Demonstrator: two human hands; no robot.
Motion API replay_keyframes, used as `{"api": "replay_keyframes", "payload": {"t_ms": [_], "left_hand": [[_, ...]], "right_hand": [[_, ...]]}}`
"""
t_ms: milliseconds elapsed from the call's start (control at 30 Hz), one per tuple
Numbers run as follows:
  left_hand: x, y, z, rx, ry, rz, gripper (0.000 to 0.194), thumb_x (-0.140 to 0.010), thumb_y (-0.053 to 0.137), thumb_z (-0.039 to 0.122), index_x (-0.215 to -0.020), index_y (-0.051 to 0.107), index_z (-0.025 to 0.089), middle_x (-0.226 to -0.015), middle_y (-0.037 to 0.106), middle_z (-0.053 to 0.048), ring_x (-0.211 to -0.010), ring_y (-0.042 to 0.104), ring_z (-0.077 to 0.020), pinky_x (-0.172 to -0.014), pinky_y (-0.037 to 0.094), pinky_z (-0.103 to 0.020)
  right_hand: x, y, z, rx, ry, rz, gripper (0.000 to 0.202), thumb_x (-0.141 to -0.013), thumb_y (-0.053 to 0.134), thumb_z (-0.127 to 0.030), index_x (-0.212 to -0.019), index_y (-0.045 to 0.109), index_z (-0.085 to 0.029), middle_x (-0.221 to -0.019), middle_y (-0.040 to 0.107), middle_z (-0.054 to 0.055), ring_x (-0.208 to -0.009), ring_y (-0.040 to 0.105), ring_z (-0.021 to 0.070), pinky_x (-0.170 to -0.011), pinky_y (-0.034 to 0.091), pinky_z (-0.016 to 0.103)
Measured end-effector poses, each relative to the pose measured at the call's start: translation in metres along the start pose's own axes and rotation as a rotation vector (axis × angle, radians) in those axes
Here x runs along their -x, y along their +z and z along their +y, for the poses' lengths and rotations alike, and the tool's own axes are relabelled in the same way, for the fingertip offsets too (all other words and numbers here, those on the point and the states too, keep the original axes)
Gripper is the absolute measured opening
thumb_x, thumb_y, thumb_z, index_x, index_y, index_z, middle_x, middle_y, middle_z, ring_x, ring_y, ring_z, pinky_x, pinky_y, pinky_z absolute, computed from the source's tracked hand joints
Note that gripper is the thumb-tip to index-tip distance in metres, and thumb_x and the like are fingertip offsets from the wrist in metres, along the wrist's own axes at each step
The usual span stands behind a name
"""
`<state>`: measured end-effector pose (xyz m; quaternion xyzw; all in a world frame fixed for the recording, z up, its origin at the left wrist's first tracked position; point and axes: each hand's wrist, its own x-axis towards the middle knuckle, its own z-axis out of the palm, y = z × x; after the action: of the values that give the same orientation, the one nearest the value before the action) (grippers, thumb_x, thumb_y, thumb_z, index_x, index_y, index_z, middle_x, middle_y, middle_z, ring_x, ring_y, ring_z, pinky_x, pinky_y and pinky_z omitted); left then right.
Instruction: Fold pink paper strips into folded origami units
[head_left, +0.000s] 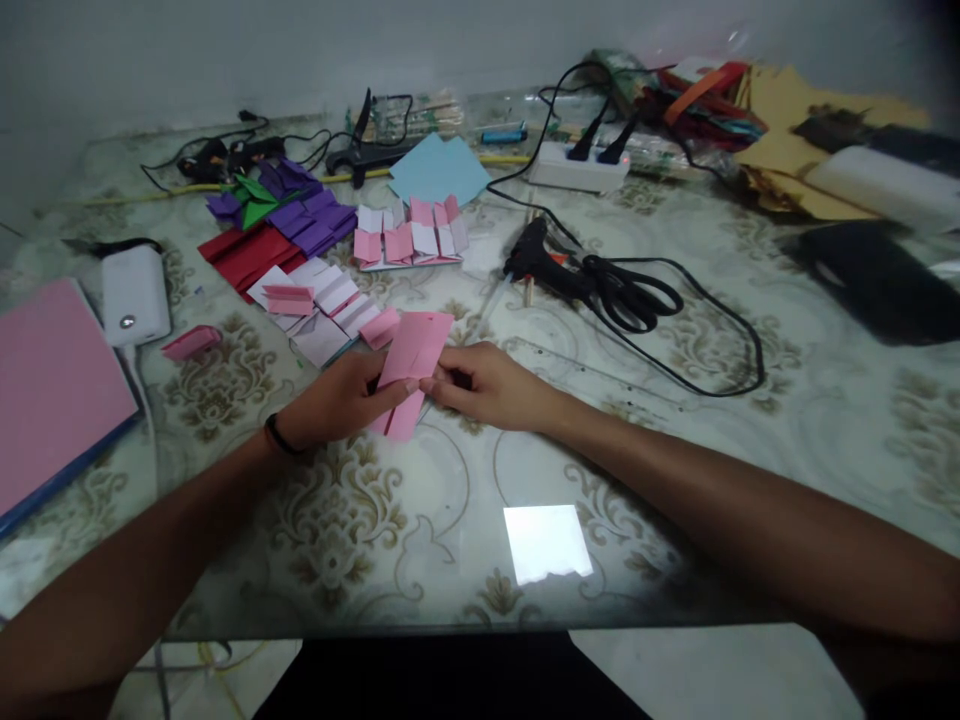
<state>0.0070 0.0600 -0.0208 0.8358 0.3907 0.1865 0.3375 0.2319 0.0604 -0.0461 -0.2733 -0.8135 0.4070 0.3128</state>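
Observation:
A folded strip of pink paper (417,345) is held in front of me, tilted above the table. My left hand (352,395) grips its left side, thumb pressed on the front. From the right, my right hand (480,385) pinches the paper's edge between thumb and fingers. Just behind my hands lie folded white and pink paper pieces (330,295), with a second pink and white group (410,235) further back. Beyond my right hand rests a black glue gun (536,250), and black-handled scissors (634,290) lie next to it.
Red (251,255) and purple (311,220) folded papers lie at the back left. A white power bank (135,295) and pink sheets (56,385) are on the left. A power strip (577,165) stands at the back; the glue gun's cable loops right. A dark phone-like slab (877,280) lies far right.

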Motion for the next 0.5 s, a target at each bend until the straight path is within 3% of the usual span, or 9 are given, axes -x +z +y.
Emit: {"api": "replay_keyframes", "payload": {"t_ms": [500], "left_hand": [[0.0006, 0.0005, -0.001, -0.005, -0.056, -0.015, 0.044, -0.093, 0.052, 0.045, -0.062, 0.039, 0.018, -0.057, 0.028, 0.006, -0.053, 0.028, -0.0082, -0.047, 0.02, -0.022]], "right_hand": [[0.0001, -0.0003, -0.0002, -0.007, 0.01, 0.0, 0.026, -0.097, 0.057, -0.029, -0.075, 0.052, -0.016, -0.06, 0.04, -0.007, -0.055, 0.034, 0.0068, -0.055, 0.029, 0.019]]}}
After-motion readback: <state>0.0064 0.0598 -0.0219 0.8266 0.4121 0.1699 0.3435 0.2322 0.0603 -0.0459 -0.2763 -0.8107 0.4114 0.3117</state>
